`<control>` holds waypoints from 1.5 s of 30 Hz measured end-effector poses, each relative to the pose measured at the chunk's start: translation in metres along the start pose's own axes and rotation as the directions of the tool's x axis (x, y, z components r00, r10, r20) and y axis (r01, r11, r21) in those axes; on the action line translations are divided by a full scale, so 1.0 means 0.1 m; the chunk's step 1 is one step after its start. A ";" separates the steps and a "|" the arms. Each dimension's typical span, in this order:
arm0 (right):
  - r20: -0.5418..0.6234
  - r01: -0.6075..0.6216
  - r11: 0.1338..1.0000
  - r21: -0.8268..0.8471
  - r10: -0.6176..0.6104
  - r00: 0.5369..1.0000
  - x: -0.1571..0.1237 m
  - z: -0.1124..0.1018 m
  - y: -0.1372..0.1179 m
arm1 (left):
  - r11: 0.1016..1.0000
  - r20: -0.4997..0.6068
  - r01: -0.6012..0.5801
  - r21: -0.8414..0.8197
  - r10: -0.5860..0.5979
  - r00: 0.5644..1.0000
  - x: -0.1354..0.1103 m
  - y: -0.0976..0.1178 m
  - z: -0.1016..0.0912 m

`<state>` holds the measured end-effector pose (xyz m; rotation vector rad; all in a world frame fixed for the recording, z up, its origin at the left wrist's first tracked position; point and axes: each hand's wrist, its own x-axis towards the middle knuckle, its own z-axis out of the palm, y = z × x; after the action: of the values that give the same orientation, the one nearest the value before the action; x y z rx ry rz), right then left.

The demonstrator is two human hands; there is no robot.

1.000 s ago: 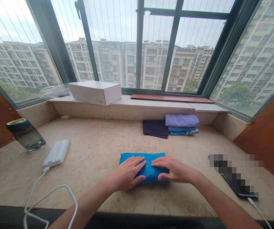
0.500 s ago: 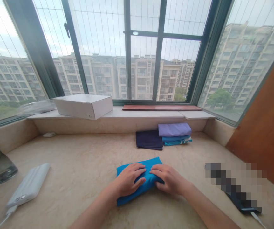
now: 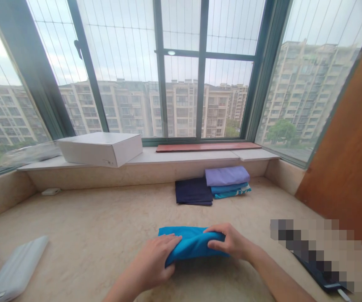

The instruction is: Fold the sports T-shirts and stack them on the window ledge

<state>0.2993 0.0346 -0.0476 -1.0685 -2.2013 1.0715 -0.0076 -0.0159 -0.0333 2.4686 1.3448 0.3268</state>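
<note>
A folded bright blue cloth [image 3: 189, 242] is held just above the beige marble ledge [image 3: 105, 226] in front of me. My left hand [image 3: 156, 260] grips its left end from below and the side. My right hand [image 3: 228, 241] grips its right end, thumb under and fingers over. Farther back a folded dark navy cloth [image 3: 193, 191] lies flat, and beside it on the right is a stack of folded cloths with a lilac one [image 3: 226, 175] on top.
A white box [image 3: 100, 149] sits on the raised sill at the back left, with a reddish board [image 3: 208, 147] to its right. A white power bank [image 3: 14, 272] lies at the near left. A dark phone [image 3: 319, 272], partly pixelated, lies at the right by a wooden wall.
Both hands went from pressing flat on the blue cloth to closing around its ends and lifting it off the ledge. The view tilted up and shifted right.
</note>
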 end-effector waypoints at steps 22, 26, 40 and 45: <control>-0.265 -0.170 0.691 0.702 0.476 0.838 0.10 0.16 -0.04 | 0.282 0.037 0.315 -0.906 -0.689 0.724 0.26 -0.01 -0.07; -0.176 -0.209 0.672 0.710 0.458 0.871 0.06 0.11 -0.02 | 0.220 0.116 0.298 -0.929 -0.590 0.799 0.27 -0.03 0.03; -0.315 -0.070 0.861 0.504 0.258 0.913 0.05 0.16 0.13 | 0.733 -0.197 0.122 -0.669 -0.334 0.922 0.23 -0.18 0.15; -0.408 -0.001 0.883 0.470 0.218 0.887 0.23 0.06 0.12 | 0.803 -0.306 0.099 -0.588 -0.334 0.891 0.40 -0.27 0.03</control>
<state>0.2867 0.0549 -0.0594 -1.0977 -1.4365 1.1741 -0.0062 0.0316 -0.0439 1.7832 1.4078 1.0508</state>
